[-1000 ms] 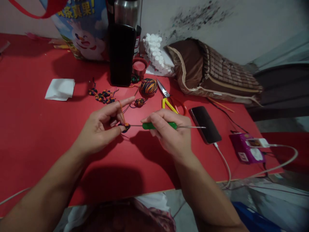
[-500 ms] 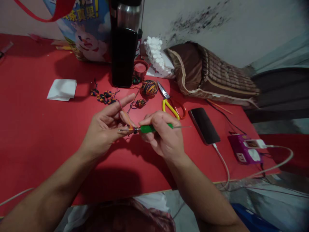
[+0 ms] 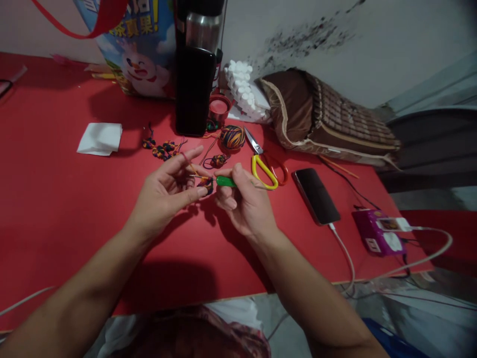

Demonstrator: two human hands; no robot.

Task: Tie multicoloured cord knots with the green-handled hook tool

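Note:
My right hand (image 3: 248, 199) is closed on the green handle of a crochet hook (image 3: 225, 182), whose metal shaft points left. A small multicoloured crochet piece (image 3: 205, 186) is pinched by my left hand (image 3: 167, 191), with the thumb on its near side. Yarn from the piece runs up over the raised left index finger. The hook's shaft passes at the upper edge of the piece, and its tip lies by the left fingers. Beyond my hands sit a ball of variegated yarn (image 3: 233, 136), a small crocheted bit (image 3: 218, 160) and several more crocheted pieces (image 3: 161, 151).
Scissors (image 3: 264, 166) with yellow and red handles lie right of the yarn ball. A charging phone (image 3: 316, 195) and a purple box (image 3: 376, 231) are farther right. A dark upright phone (image 3: 195, 92), a printed bag (image 3: 143, 64) and a brown cushion (image 3: 328, 114) stand behind. Folded white paper (image 3: 100, 138) lies left.
The hook and both hands' fingertips have shifted up a little. The crochet piece has turned and shows more below the hook, with my left thumb pressed on it. The view has moved slightly.

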